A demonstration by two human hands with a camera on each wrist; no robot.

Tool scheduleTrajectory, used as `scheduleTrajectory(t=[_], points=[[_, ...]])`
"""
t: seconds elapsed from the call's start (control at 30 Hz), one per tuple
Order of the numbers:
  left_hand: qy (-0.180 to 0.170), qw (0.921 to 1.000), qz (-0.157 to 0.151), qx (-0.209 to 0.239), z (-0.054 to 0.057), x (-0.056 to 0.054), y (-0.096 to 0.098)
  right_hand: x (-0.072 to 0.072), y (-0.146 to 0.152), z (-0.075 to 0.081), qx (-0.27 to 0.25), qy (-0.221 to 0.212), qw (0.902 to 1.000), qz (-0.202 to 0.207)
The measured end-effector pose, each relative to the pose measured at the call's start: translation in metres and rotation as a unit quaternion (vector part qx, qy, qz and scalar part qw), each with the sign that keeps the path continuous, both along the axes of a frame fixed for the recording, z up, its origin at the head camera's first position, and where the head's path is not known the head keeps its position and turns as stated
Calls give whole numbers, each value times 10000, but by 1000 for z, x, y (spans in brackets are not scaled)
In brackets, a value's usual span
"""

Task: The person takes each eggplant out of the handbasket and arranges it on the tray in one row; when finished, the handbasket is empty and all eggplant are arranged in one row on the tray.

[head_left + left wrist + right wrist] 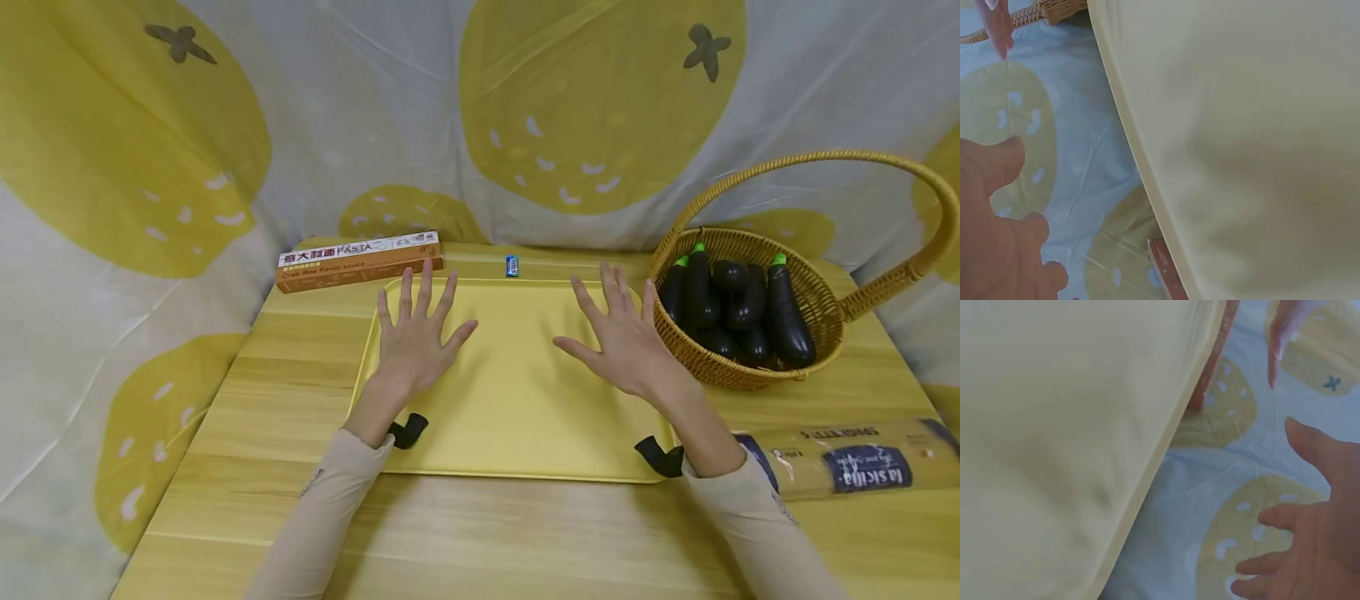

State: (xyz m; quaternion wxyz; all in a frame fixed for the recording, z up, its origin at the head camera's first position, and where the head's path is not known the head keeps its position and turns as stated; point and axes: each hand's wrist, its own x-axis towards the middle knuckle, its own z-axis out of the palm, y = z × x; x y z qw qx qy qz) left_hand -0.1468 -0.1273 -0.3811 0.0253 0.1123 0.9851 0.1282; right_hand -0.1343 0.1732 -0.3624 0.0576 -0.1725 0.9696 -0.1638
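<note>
Both hands hover with spread fingers over a yellow rectangular tray [517, 433] on the table. My left hand [415, 346] is above the tray's left side and holds nothing. On the other side my right hand [626, 346] is likewise bare, its fingertips close to a wicker basket [738, 379]. Dark eggplants [787, 312] with green stem ends lie in that basket. In the left wrist view the left hand [1007, 231] shows beside the tray's edge; the right wrist view has the right hand [1310, 537] apart from the tray.
A pasta box [360, 262] lies behind the tray at the left. Near the tray's back edge is a small blue packet [512, 267]. A spaghetti pack [847, 458] lies at the right. Fruit-printed cloth [375, 100] hangs behind the table [247, 433]. The basket's tall handle [825, 157] arches upward.
</note>
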Motion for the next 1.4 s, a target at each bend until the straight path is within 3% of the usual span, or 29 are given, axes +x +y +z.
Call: scheduleTrajectory(t=[0.2, 0.4, 0.5, 0.67, 0.97, 1.17, 1.4], points=[[-432, 9990, 111, -106, 5, -2, -30, 5, 25, 19, -103, -73, 9999, -45], [-891, 9952, -36, 391, 6, -5, -70, 9, 62, 31, -352, 234, 9990, -122], [-1318, 9866, -260, 927, 4, -8, -91, 12, 81, 36, -484, 439, 9974, -317], [-1968, 9639, -653, 1672, -3, -13, -118, 16, 115, 41, -737, 587, 9924, -795], [-2677, 9337, -958, 2176, -14, -15, -145, 15, 176, 34, -1188, 255, 9792, -1625], [-2807, 9289, -1126, 2137, -19, -14, -158, 12, 202, 30, -1139, -314, 9708, -2086], [-2918, 9265, -1188, 2056, -21, -18, -163, 4, 224, 21, -1303, -1083, 9581, -2309]])
